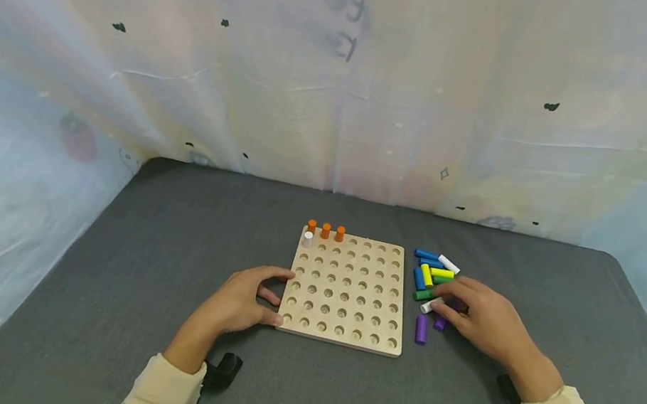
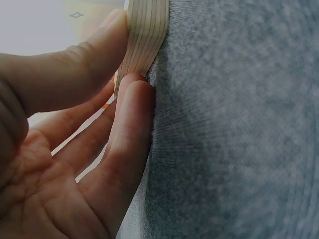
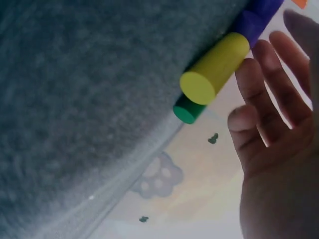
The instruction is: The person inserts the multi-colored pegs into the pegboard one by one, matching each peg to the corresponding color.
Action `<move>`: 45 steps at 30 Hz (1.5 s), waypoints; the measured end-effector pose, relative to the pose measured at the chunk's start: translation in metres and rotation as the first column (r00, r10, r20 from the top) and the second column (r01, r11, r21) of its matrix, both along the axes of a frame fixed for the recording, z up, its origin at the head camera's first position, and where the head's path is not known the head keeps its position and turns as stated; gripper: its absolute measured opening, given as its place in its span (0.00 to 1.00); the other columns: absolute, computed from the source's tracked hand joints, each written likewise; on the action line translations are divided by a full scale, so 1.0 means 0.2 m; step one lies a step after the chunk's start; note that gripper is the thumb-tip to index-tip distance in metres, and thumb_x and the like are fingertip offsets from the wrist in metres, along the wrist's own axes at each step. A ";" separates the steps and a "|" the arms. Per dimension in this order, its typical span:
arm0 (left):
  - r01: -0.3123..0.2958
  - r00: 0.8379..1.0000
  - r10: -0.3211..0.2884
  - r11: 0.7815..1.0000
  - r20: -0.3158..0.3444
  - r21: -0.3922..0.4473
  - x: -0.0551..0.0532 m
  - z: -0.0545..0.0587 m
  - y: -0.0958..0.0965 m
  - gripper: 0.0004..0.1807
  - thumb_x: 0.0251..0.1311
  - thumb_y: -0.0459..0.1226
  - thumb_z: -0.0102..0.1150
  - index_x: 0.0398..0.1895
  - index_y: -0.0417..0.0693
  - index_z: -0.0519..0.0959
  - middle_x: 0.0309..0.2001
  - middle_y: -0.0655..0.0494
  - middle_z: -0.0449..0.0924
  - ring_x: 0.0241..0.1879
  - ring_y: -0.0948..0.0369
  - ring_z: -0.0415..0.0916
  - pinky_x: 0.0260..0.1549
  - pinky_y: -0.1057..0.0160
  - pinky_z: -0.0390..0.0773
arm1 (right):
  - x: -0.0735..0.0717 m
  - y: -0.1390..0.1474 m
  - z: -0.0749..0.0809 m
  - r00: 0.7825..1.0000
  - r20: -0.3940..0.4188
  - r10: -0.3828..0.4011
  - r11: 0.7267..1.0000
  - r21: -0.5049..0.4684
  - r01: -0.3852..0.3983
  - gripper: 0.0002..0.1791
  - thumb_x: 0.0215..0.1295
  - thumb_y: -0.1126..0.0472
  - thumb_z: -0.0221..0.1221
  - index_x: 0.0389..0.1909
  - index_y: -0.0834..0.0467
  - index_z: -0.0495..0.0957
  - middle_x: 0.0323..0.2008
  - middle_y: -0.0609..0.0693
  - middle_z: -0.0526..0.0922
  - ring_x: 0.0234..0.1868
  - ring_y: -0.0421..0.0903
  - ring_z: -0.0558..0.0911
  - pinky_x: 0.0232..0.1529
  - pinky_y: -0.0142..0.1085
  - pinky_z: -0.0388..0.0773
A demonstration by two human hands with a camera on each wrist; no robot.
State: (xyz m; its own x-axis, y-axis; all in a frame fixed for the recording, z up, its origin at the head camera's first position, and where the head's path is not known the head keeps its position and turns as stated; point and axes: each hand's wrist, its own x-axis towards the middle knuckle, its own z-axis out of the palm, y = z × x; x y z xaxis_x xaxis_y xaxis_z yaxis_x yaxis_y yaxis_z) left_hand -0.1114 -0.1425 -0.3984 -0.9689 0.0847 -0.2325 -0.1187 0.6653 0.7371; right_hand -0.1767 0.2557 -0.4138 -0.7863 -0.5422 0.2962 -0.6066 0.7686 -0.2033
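- Left hand [image 1: 246,298]: fingers spread, slightly bent, grasping nothing fully; they touch the left edge of the square pale-wood board of round holes [image 1: 356,276]. Uneven pressure might slide it.
- On the board's far left: 3 upright orange cylindrical pegs [image 1: 325,231], 1 upright white cylindrical peg [image 1: 307,239].
- Just right of the board: a loose white cylindrical peg [image 1: 427,308], crowded by purple [image 1: 421,330], green [image 1: 422,295], yellow [image 1: 427,276] and blue cylindrical pegs [image 1: 419,279]; brushing these could roll them.
- Right hand [image 1: 487,321]: fingers bent, slightly apart; I cannot tell whether it grips the loose white peg. A weak pinch could drop it.

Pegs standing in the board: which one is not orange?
The white peg, second from the far end of the left column; the three orange pegs all stand in the far row.
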 end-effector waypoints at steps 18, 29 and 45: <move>-0.009 1.000 0.009 1.000 0.002 0.003 -0.01 -0.01 0.00 0.40 0.42 0.31 0.80 0.62 0.64 0.77 0.39 0.58 0.86 0.40 0.64 0.82 0.48 0.51 0.77 | -0.03 -0.02 -0.02 0.995 -0.039 0.091 0.995 0.034 -0.089 0.10 0.57 0.50 0.71 0.39 0.46 0.85 0.39 0.41 0.83 0.40 0.38 0.75 0.42 0.43 0.75; -0.009 1.000 0.009 1.000 -0.003 0.001 -0.01 -0.01 0.00 0.41 0.41 0.31 0.80 0.62 0.63 0.77 0.39 0.58 0.86 0.40 0.64 0.82 0.46 0.52 0.78 | -0.05 -0.04 -0.01 0.991 -0.039 0.128 0.991 0.037 -0.126 0.10 0.58 0.51 0.71 0.39 0.48 0.86 0.40 0.42 0.84 0.41 0.40 0.77 0.45 0.44 0.76; -0.003 1.000 0.003 1.000 -0.012 0.018 -0.01 -0.02 0.00 0.40 0.42 0.31 0.79 0.62 0.64 0.77 0.39 0.59 0.86 0.40 0.64 0.83 0.48 0.50 0.78 | -0.05 -0.06 -0.02 0.992 -0.072 0.106 0.993 -0.037 -0.108 0.11 0.57 0.54 0.72 0.39 0.48 0.83 0.39 0.43 0.80 0.42 0.42 0.77 0.46 0.46 0.76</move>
